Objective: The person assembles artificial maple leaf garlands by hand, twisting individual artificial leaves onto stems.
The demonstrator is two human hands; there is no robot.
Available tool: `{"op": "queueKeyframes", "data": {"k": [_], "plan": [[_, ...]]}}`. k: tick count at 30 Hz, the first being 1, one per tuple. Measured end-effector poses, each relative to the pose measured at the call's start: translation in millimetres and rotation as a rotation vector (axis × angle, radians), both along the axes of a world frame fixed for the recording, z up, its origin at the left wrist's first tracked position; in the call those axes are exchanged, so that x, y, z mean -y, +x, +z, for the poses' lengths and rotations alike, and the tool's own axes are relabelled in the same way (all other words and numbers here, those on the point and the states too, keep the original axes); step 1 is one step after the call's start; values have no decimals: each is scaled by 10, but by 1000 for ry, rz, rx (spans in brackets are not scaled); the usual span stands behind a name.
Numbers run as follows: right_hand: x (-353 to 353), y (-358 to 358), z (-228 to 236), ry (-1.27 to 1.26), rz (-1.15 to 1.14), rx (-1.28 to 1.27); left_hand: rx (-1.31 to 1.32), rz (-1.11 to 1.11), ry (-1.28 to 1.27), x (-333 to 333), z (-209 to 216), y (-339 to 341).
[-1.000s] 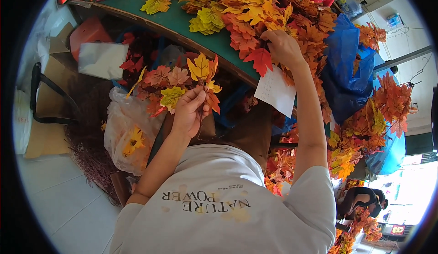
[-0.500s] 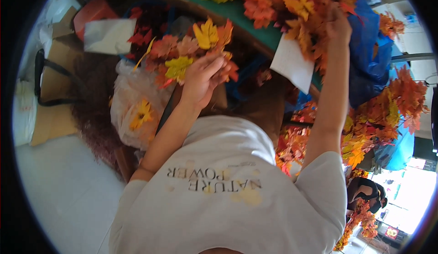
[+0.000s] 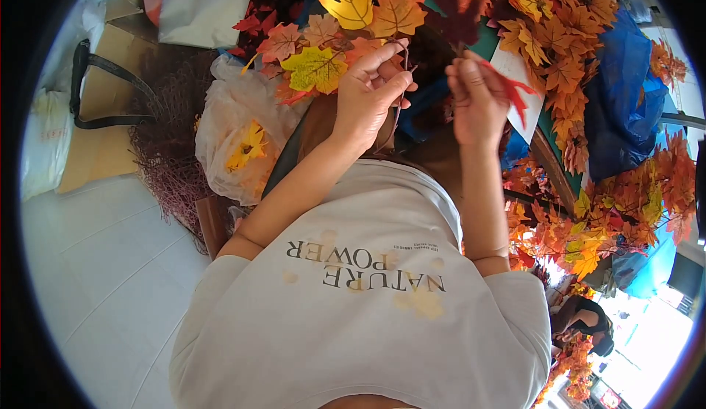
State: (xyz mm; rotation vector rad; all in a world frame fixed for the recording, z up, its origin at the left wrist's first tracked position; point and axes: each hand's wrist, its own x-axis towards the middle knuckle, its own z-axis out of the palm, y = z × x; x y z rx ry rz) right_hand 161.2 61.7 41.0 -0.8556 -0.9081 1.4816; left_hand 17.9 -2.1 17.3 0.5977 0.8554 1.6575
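Observation:
My left hand (image 3: 368, 100) is closed round the thin brown stem of an artificial maple branch, with thumb and fingers pinched together. Its yellow leaf (image 3: 347, 3), orange leaf (image 3: 397, 12) and yellow-green leaf (image 3: 314, 69) fan out beyond the fingers. To its right, my right hand (image 3: 479, 108) pinches a dark red artificial leaf (image 3: 457, 12), blurred by motion and pointing away from me. A bright red strip-like piece (image 3: 516, 85) sticks out beside that hand; whether the hand holds it, I cannot tell. A small gap separates the two hands.
Orange maple leaves (image 3: 562, 49) pile up on the green table (image 3: 485, 41) at the far right, over a white sheet (image 3: 518, 67). A blue plastic bag (image 3: 625, 93) stands beside them. At left are a clear plastic bag (image 3: 235, 115), dark twigs (image 3: 173, 181) and a cardboard bag (image 3: 110, 115).
My right hand has come back from the leaf pile toward my left hand, now with a dark red leaf. The branch in my left hand has shifted slightly right.

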Motion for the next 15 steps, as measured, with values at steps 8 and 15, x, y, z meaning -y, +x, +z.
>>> {"op": "queueKeyframes", "data": {"k": [8, 15], "plan": [[180, -334, -292, -110, 101, -149, 23, 33, 42, -3, 5, 39], [174, -247, -411, -278, 144, -394, -296, 95, 66, 9, -43, 85]]}}
